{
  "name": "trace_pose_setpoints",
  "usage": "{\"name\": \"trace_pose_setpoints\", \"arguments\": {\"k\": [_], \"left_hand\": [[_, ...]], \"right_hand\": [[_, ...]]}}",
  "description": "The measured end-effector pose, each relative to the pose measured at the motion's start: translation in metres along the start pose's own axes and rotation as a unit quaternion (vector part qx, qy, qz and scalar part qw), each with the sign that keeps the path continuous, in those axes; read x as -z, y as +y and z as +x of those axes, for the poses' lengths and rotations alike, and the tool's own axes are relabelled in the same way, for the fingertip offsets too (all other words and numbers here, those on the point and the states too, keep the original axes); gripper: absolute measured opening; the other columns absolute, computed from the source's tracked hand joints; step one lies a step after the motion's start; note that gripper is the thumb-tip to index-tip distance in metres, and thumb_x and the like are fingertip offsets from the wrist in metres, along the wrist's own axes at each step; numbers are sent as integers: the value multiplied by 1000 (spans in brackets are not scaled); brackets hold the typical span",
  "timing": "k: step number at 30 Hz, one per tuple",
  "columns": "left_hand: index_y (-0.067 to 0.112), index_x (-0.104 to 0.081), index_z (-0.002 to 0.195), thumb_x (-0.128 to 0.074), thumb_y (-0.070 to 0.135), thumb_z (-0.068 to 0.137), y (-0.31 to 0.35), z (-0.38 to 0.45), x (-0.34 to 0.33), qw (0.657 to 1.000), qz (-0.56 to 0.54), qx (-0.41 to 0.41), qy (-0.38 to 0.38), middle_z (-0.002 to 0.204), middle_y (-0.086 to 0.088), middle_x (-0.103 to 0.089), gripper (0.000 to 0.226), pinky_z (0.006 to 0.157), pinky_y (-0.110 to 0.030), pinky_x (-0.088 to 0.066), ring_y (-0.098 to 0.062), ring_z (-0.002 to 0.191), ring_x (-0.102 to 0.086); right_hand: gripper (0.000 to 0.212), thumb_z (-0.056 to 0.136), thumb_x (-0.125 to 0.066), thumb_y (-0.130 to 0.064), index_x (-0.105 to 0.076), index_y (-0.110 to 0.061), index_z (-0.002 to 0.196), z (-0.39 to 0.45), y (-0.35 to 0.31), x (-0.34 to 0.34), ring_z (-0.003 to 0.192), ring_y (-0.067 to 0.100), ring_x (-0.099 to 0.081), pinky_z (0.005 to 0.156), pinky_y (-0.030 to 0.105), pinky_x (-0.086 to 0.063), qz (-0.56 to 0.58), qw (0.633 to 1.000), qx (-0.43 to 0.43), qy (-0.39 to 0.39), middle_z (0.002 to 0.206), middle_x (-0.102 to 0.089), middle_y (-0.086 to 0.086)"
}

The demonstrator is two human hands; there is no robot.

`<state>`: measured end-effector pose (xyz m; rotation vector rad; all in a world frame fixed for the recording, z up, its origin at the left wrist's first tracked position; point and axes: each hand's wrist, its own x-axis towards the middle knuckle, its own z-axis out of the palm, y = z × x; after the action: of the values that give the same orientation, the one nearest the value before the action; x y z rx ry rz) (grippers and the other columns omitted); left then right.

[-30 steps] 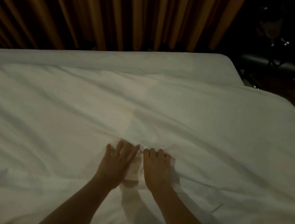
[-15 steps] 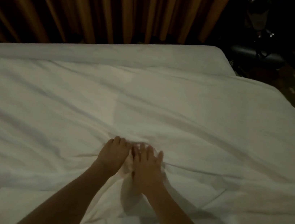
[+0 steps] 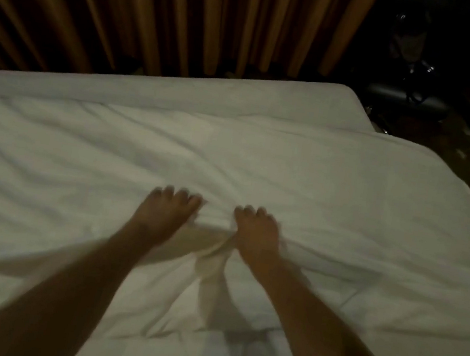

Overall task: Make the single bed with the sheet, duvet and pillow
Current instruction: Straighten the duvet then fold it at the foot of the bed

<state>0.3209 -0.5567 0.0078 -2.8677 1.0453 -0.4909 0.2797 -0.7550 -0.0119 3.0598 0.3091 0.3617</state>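
Head view: it looked down over a white bed in dim, warm light.
Duvet: the white duvet (image 3: 302, 187) was spread across most of the bed, creased, with folds running toward the two hands.
Sheet: a strip of white sheet (image 3: 209, 95) on the mattress showed bare along the far edge, past the duvet's border.
Left hand: the left hand (image 3: 167, 213) lay palm down on the duvet near the middle, fingers bent at the tips into the cloth; blur kept me from telling whether it gripped a fold or only pressed.
Right hand: the right hand (image 3: 257, 234) lay palm down just beside it, apart from it, fingertips dug in likewise; a grip could not be told either.
Between the hands: a bunched ridge of duvet cloth stood up.
Curtain: a pleated brown curtain (image 3: 166, 11) hung behind the bed.
Far right: dark floor and a dark object, too dim to name.
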Motion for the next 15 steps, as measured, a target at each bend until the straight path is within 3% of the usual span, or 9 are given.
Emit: {"name": "trace_pose_setpoints", "arguments": {"k": [2,5,6,8,10,11,13,15], "left_hand": [[9,-50,101,-38,17,82,-21,29,54,998,42,-33,27,72,-16,-61,24,47,-33,-48,-32,56,-61],[9,-44,128,-42,10,94,-32,61,113,993,81,32,-84,115,-19,-54,34,82,-43,-44,-38,103,-54],[8,-44,129,-39,9,94,-32,59,112,989,79,67,-101,119,-18,-52,35,87,-43,-42,-38,109,-51],[9,-62,111,-38,15,87,-15,18,89,990,86,71,-82,103,-14,-62,35,79,-37,-47,-33,97,-60],[16,-73,76,-51,26,70,20,-55,50,986,23,89,-141,69,-5,-64,26,55,-27,-49,-25,62,-64],[16,-72,65,-52,26,63,40,-95,32,971,-16,95,-217,59,-2,-60,22,48,-24,-47,-22,51,-60],[15,-68,57,-50,25,58,60,-133,7,957,-59,104,-262,52,-1,-57,21,42,-23,-45,-21,43,-56],[13,-69,59,-48,24,62,50,-120,11,970,-73,86,-216,54,-3,-57,24,42,-23,-45,-23,44,-57]], "right_hand": [[23,54,-54,-17,-69,-15,71,29,8,37,56,26,-61,51,25,-47,-36,997,-10,62,64,-61,3],[29,59,-54,-7,-66,-9,85,59,14,83,73,33,-61,64,35,-47,-32,987,-74,138,79,-63,11],[30,59,-53,-6,-65,-8,86,55,9,84,74,34,-60,64,36,-46,-11,983,-101,151,79,-62,12],[29,63,-45,-11,-67,-12,82,16,-22,58,69,31,-61,60,33,-47,-37,990,-107,89,75,-62,8],[28,69,-45,-15,-71,-17,79,-51,-58,20,71,28,-58,62,32,-47,-55,997,-49,-27,73,-61,4],[19,70,-53,-16,-70,-17,80,-82,-71,5,74,28,-56,64,34,-45,-40,994,-16,-97,75,-61,3],[19,74,-64,-14,-66,-17,92,-103,-76,-1,84,28,-58,71,37,-46,-22,976,4,-216,88,-61,5],[36,84,-38,-11,-56,-16,115,-89,-69,8,103,29,-55,84,39,-43,-26,972,27,-230,111,-57,7]]}}
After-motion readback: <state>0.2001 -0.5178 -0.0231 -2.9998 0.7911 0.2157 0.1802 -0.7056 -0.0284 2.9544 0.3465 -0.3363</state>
